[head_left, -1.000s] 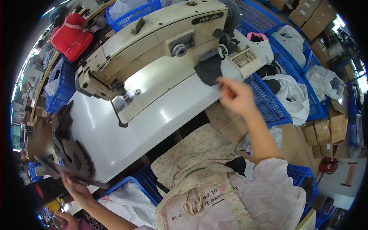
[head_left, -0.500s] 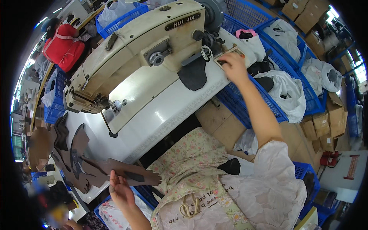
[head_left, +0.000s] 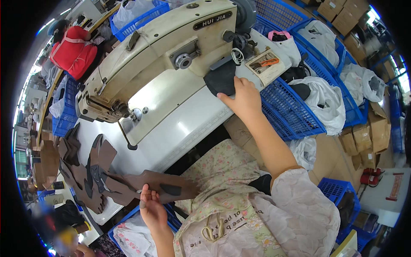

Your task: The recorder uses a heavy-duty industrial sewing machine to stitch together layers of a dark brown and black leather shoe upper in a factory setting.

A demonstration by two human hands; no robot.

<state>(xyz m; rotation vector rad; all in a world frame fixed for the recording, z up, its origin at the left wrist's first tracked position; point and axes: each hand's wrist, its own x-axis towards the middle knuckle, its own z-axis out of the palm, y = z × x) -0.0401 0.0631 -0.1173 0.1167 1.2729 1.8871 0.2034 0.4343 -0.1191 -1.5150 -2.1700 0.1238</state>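
My left hand is palm up with bent fingers gripping the near edge of a brown leather piece. A black patch lies on that piece, whose right end reaches over my lap. Several more brown and black cut pieces are joined or heaped to its left on the white table. My right hand rests by a black flat piece near the sewing machine's base, thumb and fingers spread along its edge. Beside it, a tray holds an orange-handled tool.
The cream sewing machine spans the white table. A white cord coil sits by its post. Blue crates with white bags stand at the right, cardboard boxes beyond. A person in red sits far left.
My right hand has left the tray and moved left to the black piece, uncovering the orange-handled tool. My left hand and the brown leather piece have shifted slightly right. The view has shifted a little.
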